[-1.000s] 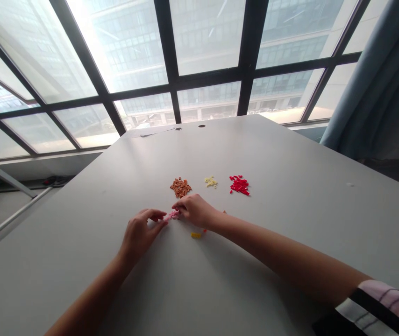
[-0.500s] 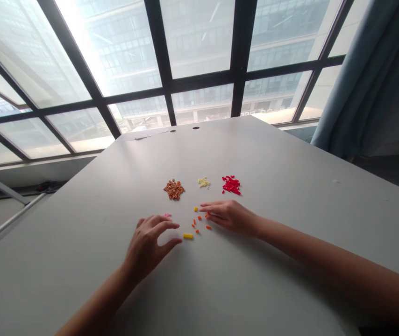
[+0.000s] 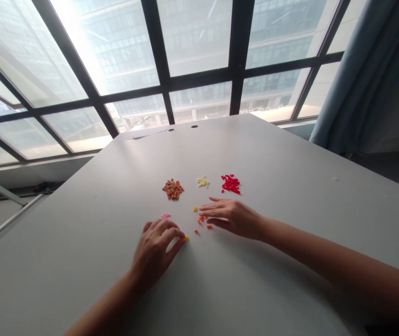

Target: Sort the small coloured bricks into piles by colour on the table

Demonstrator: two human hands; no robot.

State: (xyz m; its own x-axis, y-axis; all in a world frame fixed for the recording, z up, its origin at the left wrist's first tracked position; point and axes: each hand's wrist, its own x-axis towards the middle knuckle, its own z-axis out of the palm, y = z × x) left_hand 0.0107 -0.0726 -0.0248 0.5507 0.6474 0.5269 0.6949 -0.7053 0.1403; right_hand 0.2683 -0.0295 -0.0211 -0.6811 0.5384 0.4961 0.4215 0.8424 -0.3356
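As the view looks down, surface (image 3: 290, 219): pale grey, flat
piles: orange-brown brick pile (image 3: 173, 189), pale yellow brick pile (image 3: 203, 182), red brick pile (image 3: 231, 184)
right hand (image 3: 232, 218): open, fingers spread low, just beside loose orange bricks (image 3: 202, 219)
left hand (image 3: 153, 252): fingers curled narrow at small yellow brick (image 3: 184, 238), hold unclear; pink bricks (image 3: 165, 216) near

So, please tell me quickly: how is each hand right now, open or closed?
Left hand: half closed, fingers at a small yellow brick; cannot tell if held.
Right hand: open, holding nothing, near small orange bricks.

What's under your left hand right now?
Your left hand hides the grey tabletop, so pieces there cannot be seen; only a small yellow plastic brick shows at its fingertips.
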